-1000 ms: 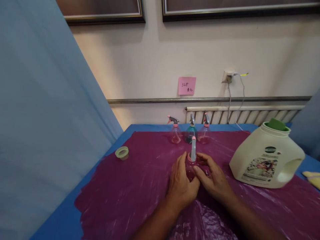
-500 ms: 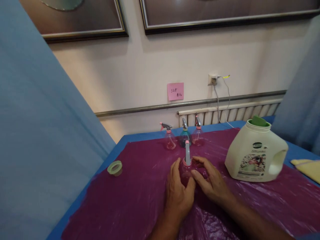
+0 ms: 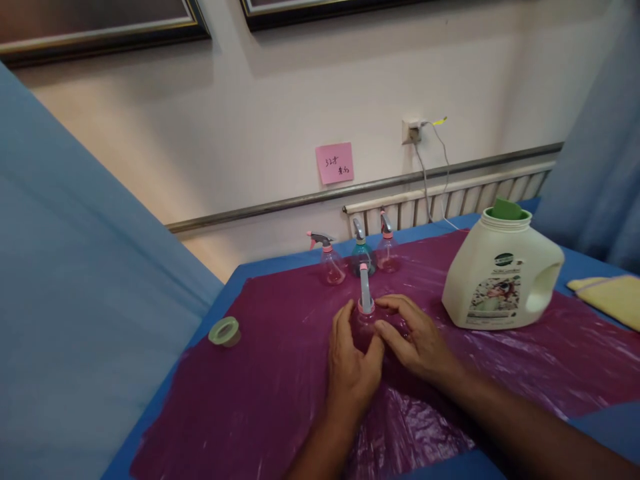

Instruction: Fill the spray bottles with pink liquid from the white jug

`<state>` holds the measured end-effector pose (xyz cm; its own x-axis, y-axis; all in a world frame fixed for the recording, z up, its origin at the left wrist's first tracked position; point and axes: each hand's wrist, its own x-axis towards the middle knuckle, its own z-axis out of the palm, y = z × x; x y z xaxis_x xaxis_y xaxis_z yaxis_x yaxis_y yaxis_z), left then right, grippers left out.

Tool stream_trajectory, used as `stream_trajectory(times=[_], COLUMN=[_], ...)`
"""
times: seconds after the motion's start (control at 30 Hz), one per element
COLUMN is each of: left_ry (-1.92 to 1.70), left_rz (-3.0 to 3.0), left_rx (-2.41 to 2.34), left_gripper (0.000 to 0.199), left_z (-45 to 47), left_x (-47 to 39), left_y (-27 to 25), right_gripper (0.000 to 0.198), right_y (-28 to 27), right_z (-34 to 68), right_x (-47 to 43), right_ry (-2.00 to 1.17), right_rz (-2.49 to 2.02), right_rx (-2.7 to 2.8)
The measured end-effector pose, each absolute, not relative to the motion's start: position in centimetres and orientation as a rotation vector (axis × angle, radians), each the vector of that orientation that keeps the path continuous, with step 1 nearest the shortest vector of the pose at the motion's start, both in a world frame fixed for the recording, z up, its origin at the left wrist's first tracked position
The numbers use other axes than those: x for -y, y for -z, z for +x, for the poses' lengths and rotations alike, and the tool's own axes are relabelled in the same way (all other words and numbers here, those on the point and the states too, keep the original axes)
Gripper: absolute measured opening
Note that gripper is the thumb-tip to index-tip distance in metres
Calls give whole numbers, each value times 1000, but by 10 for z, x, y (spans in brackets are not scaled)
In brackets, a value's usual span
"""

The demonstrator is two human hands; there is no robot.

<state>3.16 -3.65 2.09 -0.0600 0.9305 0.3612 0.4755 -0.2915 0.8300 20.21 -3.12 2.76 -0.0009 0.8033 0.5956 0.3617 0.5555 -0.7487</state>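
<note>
Head view: a white detergent jug [image 3: 503, 277] stands at two o'clock on the purple plastic sheet [image 3: 260, 393]. At center, the left hand [image 3: 353, 360] and right hand [image 3: 415, 337] cup a small spray bottle [image 3: 365, 303] upright between them, fingers wrapped around its clear body. It probably pays to grip low and keep the nozzle vertical. A tape roll [image 3: 225, 331] lies at nine o'clock.
</note>
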Motion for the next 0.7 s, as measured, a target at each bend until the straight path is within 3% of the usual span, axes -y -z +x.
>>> stream_trajectory(times=[0.23,0.63,0.7], left_ry=[-1327,-1414,-1501], left_rz=[1814,1885,1863], left_rx=[-1496,-1412,-1409], left_gripper=[47,59,54], left_z=[33,26,22], left_x=[32,36,37], left_y=[-25,-30,-36], right_gripper=[23,26,27], right_y=[-33,-29,-33], right_z=[202,204,205], right_x=[33,30,30], right_ry=[-467,-446,-432], right_rz=[-992,-1011,-1028], right_rx=[1612,1587,1546])
